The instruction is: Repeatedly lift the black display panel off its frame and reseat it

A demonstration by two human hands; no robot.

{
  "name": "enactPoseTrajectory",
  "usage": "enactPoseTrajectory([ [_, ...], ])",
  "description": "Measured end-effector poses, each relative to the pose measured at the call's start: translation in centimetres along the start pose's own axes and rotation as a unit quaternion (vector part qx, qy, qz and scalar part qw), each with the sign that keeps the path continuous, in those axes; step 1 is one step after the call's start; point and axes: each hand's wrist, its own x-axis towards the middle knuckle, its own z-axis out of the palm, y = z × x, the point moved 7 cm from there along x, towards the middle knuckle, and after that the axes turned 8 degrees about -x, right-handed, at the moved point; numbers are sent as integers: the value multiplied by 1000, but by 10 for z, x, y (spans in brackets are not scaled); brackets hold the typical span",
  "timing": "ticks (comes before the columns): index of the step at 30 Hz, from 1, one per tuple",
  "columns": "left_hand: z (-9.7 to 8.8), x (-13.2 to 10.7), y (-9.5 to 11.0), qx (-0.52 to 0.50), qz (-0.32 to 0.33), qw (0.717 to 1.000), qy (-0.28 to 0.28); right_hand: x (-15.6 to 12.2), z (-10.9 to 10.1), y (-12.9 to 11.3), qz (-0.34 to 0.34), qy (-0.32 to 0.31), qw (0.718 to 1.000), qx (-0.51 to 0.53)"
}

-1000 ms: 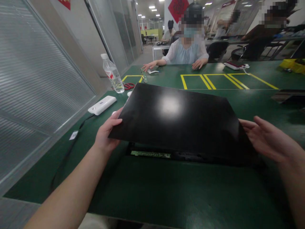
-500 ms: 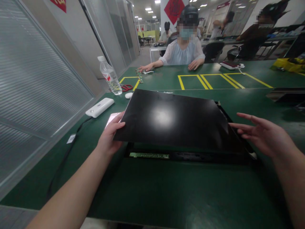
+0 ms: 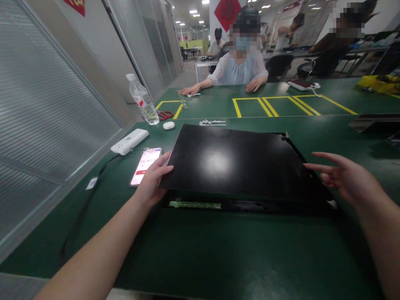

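Note:
A glossy black screen panel [image 3: 237,162] lies tilted over a black frame [image 3: 265,206], its left end raised. My left hand [image 3: 153,181] grips the panel's left edge, thumb on top and the other fingers underneath. Along the near side of the frame runs a green circuit strip [image 3: 195,205]. My right hand [image 3: 346,175] is beside the panel's right edge with its fingers apart; a fingertip is at or close to that edge, and I cannot tell whether it touches. The panel hides most of the frame's inside.
Left of the panel lie a lit phone [image 3: 146,166], a white power bank [image 3: 130,141] with a cable, a water bottle [image 3: 143,102], red scissors [image 3: 165,115] and a white case [image 3: 168,125]. Silvery strips [image 3: 212,123] lie behind. Across the green table [image 3: 218,254] sits a person [image 3: 240,66].
My left hand has moved right and slightly down with the panel, whose left end sits lower over the frame. The phone and the silvery strips show more. The right hand has shifted slightly.

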Motion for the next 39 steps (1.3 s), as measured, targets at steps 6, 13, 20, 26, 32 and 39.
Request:
enactPoseTrajectory([
  [6, 1, 0, -4, 1, -18, 1000, 12, 2, -1, 2, -2, 4, 1000, 3],
  [13, 0, 1, -8, 6, -40, 999, 14, 7, -3, 4, -21, 8, 1000, -15],
  [20, 6, -1, -6, 14, -47, 999, -1, 4, -2, 2, -25, 8, 999, -24],
  [26, 2, 0, -8, 14, -53, 998, 11, 1, -1, -1, -39, 12, 999, -33],
  [32, -2, 4, -8, 8, -43, 999, 17, -1, 1, -3, -52, 10, 998, -42],
  [39, -9, 4, -7, -8, -33, 998, 57, -1, 3, -2, -58, 8, 998, -34],
])
